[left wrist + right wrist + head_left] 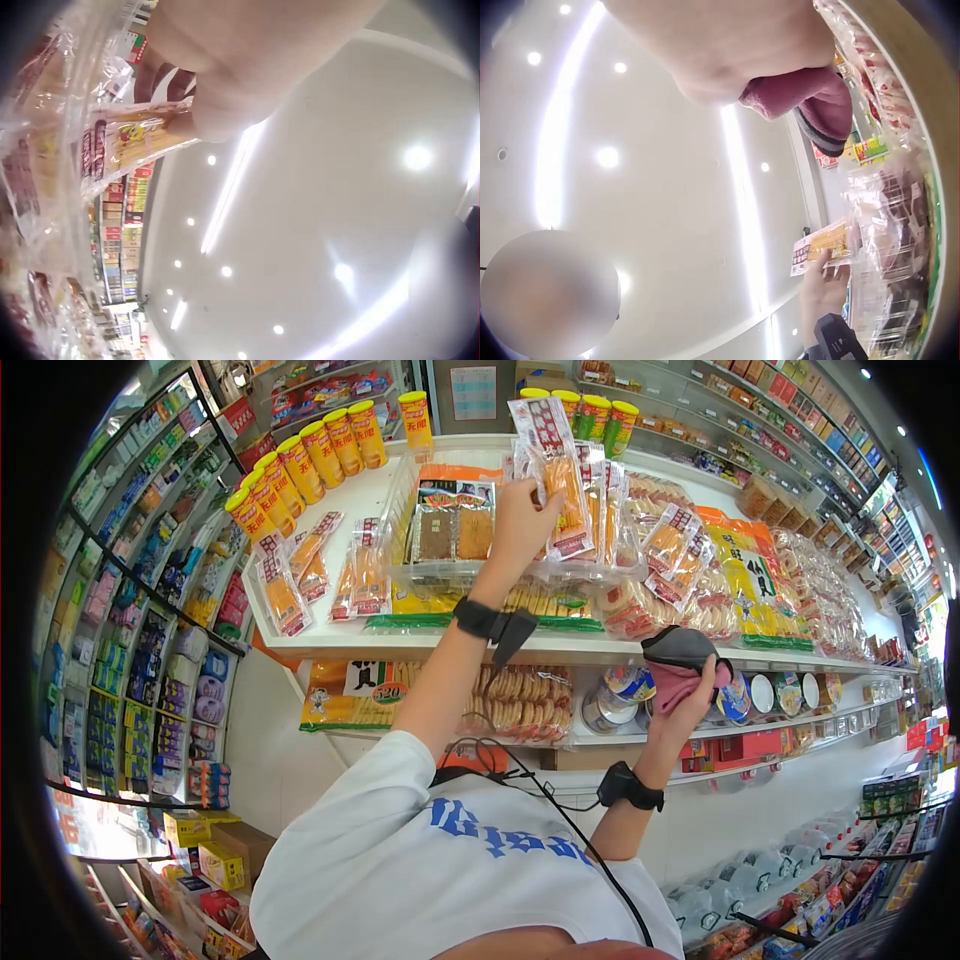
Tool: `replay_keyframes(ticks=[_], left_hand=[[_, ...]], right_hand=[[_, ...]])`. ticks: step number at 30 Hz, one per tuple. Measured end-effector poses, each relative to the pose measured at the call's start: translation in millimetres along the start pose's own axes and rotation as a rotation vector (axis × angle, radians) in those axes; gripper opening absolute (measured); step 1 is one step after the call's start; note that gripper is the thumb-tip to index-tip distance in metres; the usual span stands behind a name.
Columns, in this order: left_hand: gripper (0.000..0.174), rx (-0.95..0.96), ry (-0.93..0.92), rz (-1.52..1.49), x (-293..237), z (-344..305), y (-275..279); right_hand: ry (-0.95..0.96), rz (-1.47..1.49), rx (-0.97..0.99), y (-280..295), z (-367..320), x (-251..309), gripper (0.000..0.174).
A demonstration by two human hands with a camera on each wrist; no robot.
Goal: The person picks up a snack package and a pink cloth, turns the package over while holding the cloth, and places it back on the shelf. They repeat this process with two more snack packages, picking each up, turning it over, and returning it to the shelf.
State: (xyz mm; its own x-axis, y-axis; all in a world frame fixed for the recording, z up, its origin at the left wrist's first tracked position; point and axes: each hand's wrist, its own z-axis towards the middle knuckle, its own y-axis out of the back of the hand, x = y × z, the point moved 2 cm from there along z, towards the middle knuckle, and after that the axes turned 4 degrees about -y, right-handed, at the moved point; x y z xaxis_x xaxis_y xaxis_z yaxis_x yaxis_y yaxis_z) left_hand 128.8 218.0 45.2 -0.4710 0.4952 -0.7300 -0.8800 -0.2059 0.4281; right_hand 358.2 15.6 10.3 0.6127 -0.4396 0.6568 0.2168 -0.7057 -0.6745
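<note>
My left hand [525, 525] pinches a flat clear snack packet [567, 500] with orange strips and a red-and-white label. In the left wrist view, thumb and fingers grip one end of that packet [142, 142]. It stands over a clear plastic tray [400, 530], in front of similar packets [606, 510]. To the left in the tray lie snack packs [437, 535] with brown and orange contents. My right hand [685, 710] holds a bunched pink-and-dark-grey cloth [680, 665] by the shelf's front edge. The cloth [810, 97] bulges out from under the hand in the right wrist view.
Yellow cans [312, 460] line the back left of the white shelf [300, 635]. Loose snack packets [283, 590] lie at its left end, with yellow bags [755, 580] and bagged round snacks on the right. Below, a lower shelf holds tins [610, 710]. Cables hang across my front.
</note>
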Motion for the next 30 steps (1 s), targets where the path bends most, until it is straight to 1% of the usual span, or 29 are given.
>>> replay_keyframes(ticks=[3, 6, 7, 9, 10, 13, 14, 16, 18, 20, 21, 23, 24, 26, 28, 30], left_hand=[[0.033, -0.136, -0.103, -0.26, -38, -24, 26], [0.034, 0.043, -0.063, -0.742, -88, -64, 46], [0.034, 0.106, -0.049, -0.809, -97, -78, 48], [0.035, 0.231, -0.021, -0.94, -110, -102, 50], [0.037, 0.171, -0.056, -0.964, -114, -109, 48], [0.04, 0.144, 0.018, -0.737, -104, -124, 61], [0.042, 0.143, -0.026, -0.719, -103, -126, 72], [0.045, 0.115, 0.049, -0.833, -106, -130, 90], [0.046, 0.09, 0.126, -0.905, -103, -136, 103], [0.049, -0.038, 0.106, -0.926, -101, -139, 114], [0.051, -0.1, 0.093, -0.939, -101, -139, 118], [0.053, -0.198, 0.171, -0.894, -100, -145, 131], [0.055, -0.247, 0.211, -0.87, -98, -147, 136], [0.057, -0.241, 0.016, -0.579, -92, -145, 136], [0.057, -0.196, -0.156, -0.275, -92, -146, 124], [0.056, 0.12, -0.524, -0.051, -97, -137, 97]], right_hand=[[0.046, 0.068, -0.044, -23, -30, 14, 0.046], [0.19, -0.241, 0.252, -11, -47, 14, 0.048], [0.25, -0.341, 0.347, -7, -51, 11, 0.049], [0.234, -0.544, 0.454, -12, -62, -2, 0.052], [0.024, -0.615, 0.578, -8, -66, -7, 0.043], [-0.135, -0.717, 0.909, -25, -98, -19, 0.028], [-0.08, -0.763, 0.982, -25, -97, -25, 0.026], [0.035, -0.845, 1.128, -24, -96, -39, 0.025], [0.015, -0.776, 1.065, -24, -110, -52, 0.028], [-0.016, -0.739, 1.025, -26, -121, -62, 0.031], [0.057, -0.77, 0.941, -28, -123, -64, 0.031], [0.203, -0.818, 0.761, -33, -127, -65, 0.03], [0.078, -0.633, 0.776, -45, -123, -67, 0.032], [-0.144, -0.52, 0.686, -51, -125, -57, 0.031], [-0.24, -0.375, 0.704, -54, -132, -58, 0.041], [-0.209, -0.194, 0.816, -50, -156, -74, 0.052]])
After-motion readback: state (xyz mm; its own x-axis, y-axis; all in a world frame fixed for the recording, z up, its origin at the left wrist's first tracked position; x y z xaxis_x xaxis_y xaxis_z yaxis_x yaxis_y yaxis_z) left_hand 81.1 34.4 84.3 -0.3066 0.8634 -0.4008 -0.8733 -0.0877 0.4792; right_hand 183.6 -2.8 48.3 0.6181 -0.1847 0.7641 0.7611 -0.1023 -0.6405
